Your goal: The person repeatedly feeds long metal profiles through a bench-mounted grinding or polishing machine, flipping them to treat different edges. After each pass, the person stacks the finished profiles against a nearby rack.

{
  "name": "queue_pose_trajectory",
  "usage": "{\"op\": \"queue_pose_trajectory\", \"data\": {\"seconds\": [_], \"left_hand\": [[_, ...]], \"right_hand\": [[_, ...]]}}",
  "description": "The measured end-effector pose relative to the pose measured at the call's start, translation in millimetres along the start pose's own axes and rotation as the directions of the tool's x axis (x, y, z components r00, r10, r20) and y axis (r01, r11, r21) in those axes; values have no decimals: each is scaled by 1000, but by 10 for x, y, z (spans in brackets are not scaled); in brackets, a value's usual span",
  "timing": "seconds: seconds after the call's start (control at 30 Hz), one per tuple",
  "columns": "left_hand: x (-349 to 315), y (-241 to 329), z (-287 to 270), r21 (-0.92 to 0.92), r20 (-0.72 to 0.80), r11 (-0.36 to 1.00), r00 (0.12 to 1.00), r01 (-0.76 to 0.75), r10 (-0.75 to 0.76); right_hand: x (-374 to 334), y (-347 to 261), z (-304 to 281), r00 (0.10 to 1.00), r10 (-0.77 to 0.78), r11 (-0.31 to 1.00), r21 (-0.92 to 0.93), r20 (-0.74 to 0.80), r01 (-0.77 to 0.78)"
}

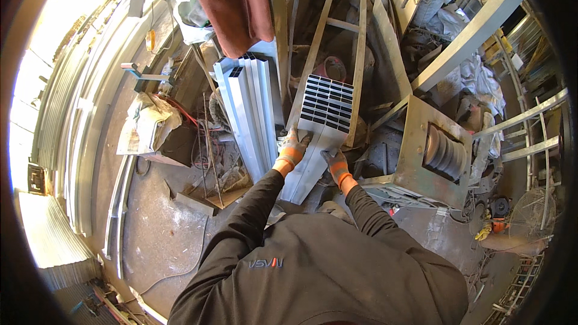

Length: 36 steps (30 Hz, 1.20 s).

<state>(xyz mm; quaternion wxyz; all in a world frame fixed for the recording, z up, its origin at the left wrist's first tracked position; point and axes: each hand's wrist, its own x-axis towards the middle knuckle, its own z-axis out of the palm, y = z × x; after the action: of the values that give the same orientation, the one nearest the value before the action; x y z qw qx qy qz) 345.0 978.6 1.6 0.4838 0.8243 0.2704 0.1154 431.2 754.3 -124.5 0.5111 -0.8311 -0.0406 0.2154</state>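
A stack of silvery rectangular metal tubes (318,155) stands upright in front of me, its open ends (326,106) showing as a grid of dark slots. My left hand (292,149), in an orange and grey glove, grips the stack's left side below those ends. On the opposite side my right hand (336,165), gloved alike, is closed against the right edge; its fingertips are partly hidden. Just left of my left hand, more long metal tubes (248,108) lean in a separate bundle without being held. The lower end of the stack is partly hidden by my body.
A metal ladder-like frame (343,24) rises behind the stack. To the right stands a rusty metal box with a ribbed roller (444,151). A reddish-brown cloth (235,9) hangs above the leaning tubes. At left are a covered box (147,123) and long metal profiles (90,120).
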Motion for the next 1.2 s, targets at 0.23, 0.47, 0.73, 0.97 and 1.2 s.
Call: {"op": "queue_pose_trajectory", "data": {"seconds": [0.23,0.47,0.73,0.97,1.2], "left_hand": [[77,128,-328,57,285,996,954,75,-88],[139,83,-494,17,409,988,901,154,-148],[298,-138,-493,33,141,998,988,52,-56],[1243,-249,-1993,431,-518,902,827,32,219],[1747,-257,-2361,748,-236,663,938,9,254]], "right_hand": [[21,19,122,996,-66,996,52,-64,69],[53,-201,34,969,236,955,166,77,-246],[15,-23,-91,980,200,978,-70,20,-198],[-1245,698,-995,987,156,973,180,-33,-148],[-2546,1362,-1384,861,490,820,408,-136,-402]]}}
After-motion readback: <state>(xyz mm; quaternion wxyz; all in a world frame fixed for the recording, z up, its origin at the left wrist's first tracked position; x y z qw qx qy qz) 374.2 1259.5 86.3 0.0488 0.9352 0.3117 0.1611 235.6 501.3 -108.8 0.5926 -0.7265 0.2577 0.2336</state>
